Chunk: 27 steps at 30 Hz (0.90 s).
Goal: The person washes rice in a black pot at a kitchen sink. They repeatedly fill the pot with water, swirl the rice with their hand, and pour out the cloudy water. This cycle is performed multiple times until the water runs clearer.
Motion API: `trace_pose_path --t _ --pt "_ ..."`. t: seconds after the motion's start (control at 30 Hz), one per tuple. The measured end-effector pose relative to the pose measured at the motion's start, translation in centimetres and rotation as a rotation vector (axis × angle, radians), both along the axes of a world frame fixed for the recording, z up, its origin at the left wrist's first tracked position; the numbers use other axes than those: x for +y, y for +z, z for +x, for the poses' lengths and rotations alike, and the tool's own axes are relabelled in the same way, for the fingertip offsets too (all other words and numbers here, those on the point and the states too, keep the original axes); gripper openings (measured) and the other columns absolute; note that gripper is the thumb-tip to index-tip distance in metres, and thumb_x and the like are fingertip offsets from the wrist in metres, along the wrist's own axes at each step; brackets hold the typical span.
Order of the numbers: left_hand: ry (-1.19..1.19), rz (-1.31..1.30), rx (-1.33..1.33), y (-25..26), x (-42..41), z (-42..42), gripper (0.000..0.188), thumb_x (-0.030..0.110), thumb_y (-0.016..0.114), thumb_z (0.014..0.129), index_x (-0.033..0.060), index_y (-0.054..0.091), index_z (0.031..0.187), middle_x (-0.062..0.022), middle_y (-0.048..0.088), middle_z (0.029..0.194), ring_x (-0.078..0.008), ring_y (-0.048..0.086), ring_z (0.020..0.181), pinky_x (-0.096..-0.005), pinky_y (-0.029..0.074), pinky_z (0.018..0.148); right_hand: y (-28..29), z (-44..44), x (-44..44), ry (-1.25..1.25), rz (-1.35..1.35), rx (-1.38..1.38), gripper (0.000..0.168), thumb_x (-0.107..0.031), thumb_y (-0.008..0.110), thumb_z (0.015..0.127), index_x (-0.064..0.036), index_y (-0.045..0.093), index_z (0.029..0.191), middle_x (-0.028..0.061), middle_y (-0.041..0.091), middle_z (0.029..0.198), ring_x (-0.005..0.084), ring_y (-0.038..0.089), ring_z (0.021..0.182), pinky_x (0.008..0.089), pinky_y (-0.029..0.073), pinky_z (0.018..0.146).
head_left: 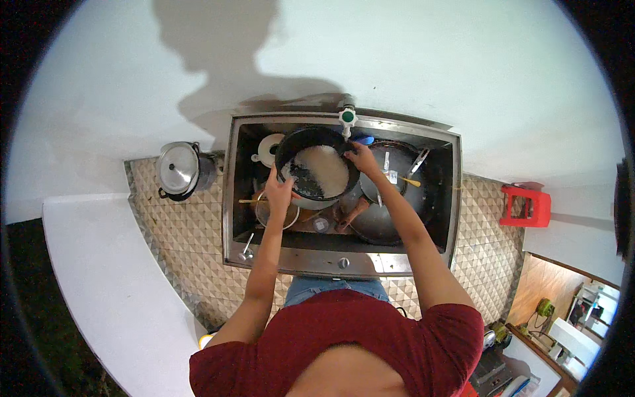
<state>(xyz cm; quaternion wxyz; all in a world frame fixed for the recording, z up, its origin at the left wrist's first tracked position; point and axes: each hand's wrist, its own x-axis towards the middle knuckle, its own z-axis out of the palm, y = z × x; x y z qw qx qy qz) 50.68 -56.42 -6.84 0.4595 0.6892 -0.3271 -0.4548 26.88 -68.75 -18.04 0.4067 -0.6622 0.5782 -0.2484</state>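
Over a deep stainless-steel sink point(302, 255), a black pot point(305, 136) is held between my two hands. Pale grains that look like rice point(330, 166) lie heaped inside it, mostly on the right, with the dark bottom showing at the lower left. My left hand point(279, 191) grips the pot's near-left side, thumb at the rim. On the far-right side, my right hand point(363, 158) grasps the rim beside the tap. The tap point(348, 117) has a green-centred white handle, and its spout ends at the pot's far-right edge. Whether water runs is too small to tell.
In the sink lie a large dark pan point(392, 226), a metal-handled utensil point(418, 163), a wooden-handled utensil point(411, 182), a glass bowl or lid point(270, 218) and a white lidlike piece point(268, 148). A lidded pot point(178, 168) stands left; a red plastic stool point(527, 206) stands right.
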Motion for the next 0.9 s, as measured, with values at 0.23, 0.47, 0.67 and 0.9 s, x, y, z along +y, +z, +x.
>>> trace_pose_path --t 0.23,0.47,0.67,0.9 --pt "-0.097 0.040 -0.163 -3.2 -2.9 -0.7 0.065 0.006 0.055 0.074 0.0036 0.027 0.133 -0.0100 0.056 0.053 -0.0175 0.053 0.036 -0.0281 0.043 0.038 0.6 -2.1 0.5 -0.244 -0.085 0.012 0.043 -0.022 0.063 0.073 0.002 0.054 0.108 0.0205 0.059 0.098 0.0304 0.058 0.091 0.0348 0.044 0.078" --pt "-0.165 0.024 -0.109 -5.1 -0.1 -2.5 0.067 0.004 0.056 0.073 0.0057 0.026 0.133 -0.0141 0.060 0.067 -0.0164 0.051 0.036 -0.0285 0.045 0.039 2.6 -4.2 4.9 -0.369 0.152 0.036 0.035 -0.019 0.061 0.075 -0.003 0.056 0.106 0.0158 0.062 0.087 0.0254 0.060 0.075 0.0326 0.045 0.067" --pt "-0.149 0.034 -0.089 -6.2 1.2 -0.5 0.068 0.001 0.054 0.072 0.0081 0.026 0.134 -0.0098 0.058 0.063 -0.0141 0.049 0.036 -0.0277 0.043 0.037 1.3 -2.8 6.0 -0.349 -0.088 -0.004 0.032 -0.019 0.060 0.076 -0.004 0.057 0.105 0.0149 0.063 0.081 0.0246 0.059 0.067 0.0326 0.044 0.062" --pt "-0.158 0.012 -0.088 -4.7 -2.1 -1.8 0.066 0.003 0.053 0.074 0.0095 0.027 0.134 -0.0080 0.055 0.059 -0.0134 0.048 0.036 -0.0273 0.042 0.037 3.8 -2.9 3.5 -0.437 -0.167 -0.002 0.034 -0.021 0.061 0.075 -0.005 0.058 0.105 0.0175 0.062 0.083 0.0274 0.060 0.074 0.0332 0.044 0.067"
